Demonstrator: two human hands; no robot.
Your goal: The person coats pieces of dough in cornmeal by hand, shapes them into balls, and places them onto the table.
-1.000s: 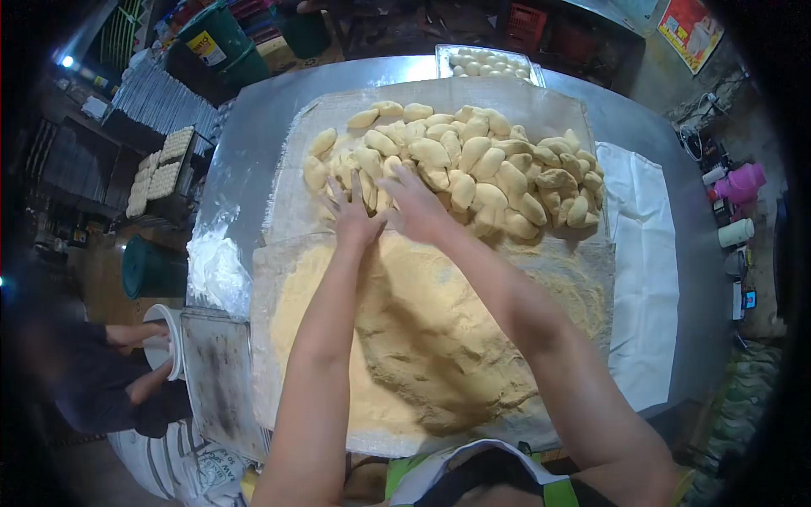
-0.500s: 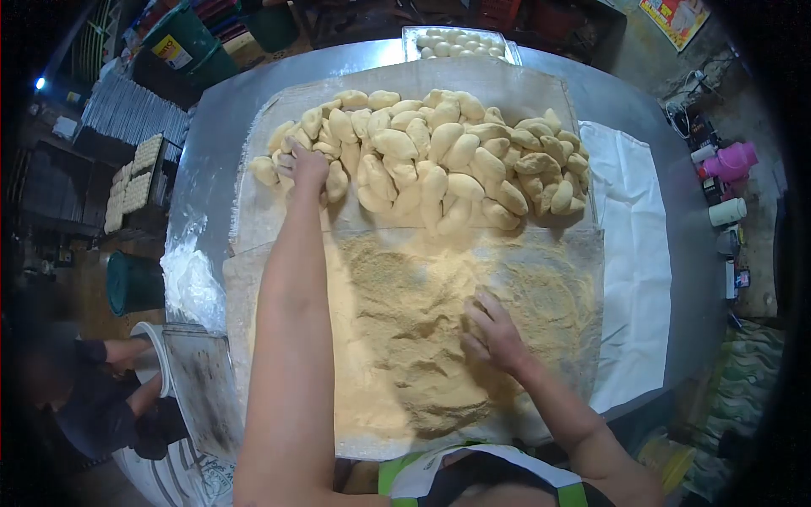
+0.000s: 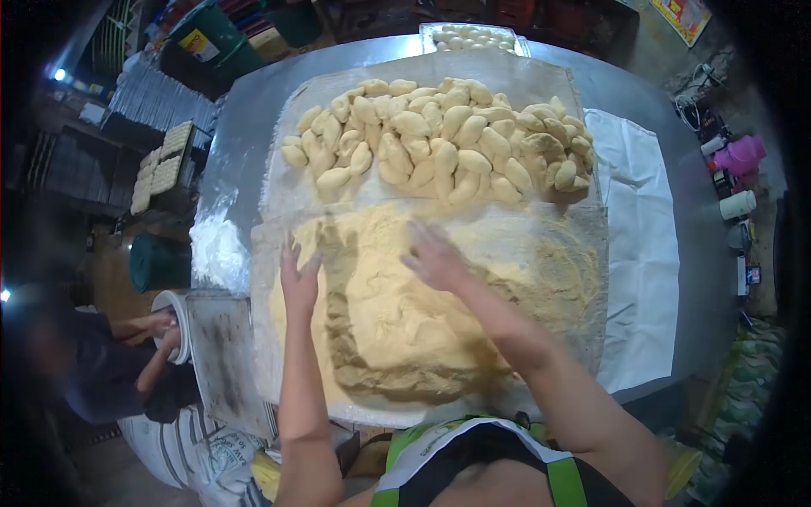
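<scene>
A pile of pale, oval dough pieces (image 3: 456, 139) lies on a cloth (image 3: 541, 80) across the far half of the table. Nearer me, a wide layer of yellow crumbs (image 3: 397, 296) covers a second cloth, with a thicker ridge along its near side. My left hand (image 3: 300, 275) is over the left part of the crumb layer, fingers spread and holding nothing. Over the upper middle of the crumbs is my right hand (image 3: 435, 258), slightly blurred, its fingers stretched out with nothing in them. Both hands are apart from the dough.
A tray of round dough balls (image 3: 471, 39) stands at the far edge. White cloth (image 3: 642, 253) hangs down the right side. On the left are a clear plastic bag (image 3: 221, 262), a worn metal sheet (image 3: 218, 355), and a person (image 3: 110, 372) with hands at a white bucket (image 3: 177, 317).
My left hand has drawn back from the dough to the crumbs. My right hand has moved up and left. One dough piece now lies lower at the pile's left; the crumbs look shifted.
</scene>
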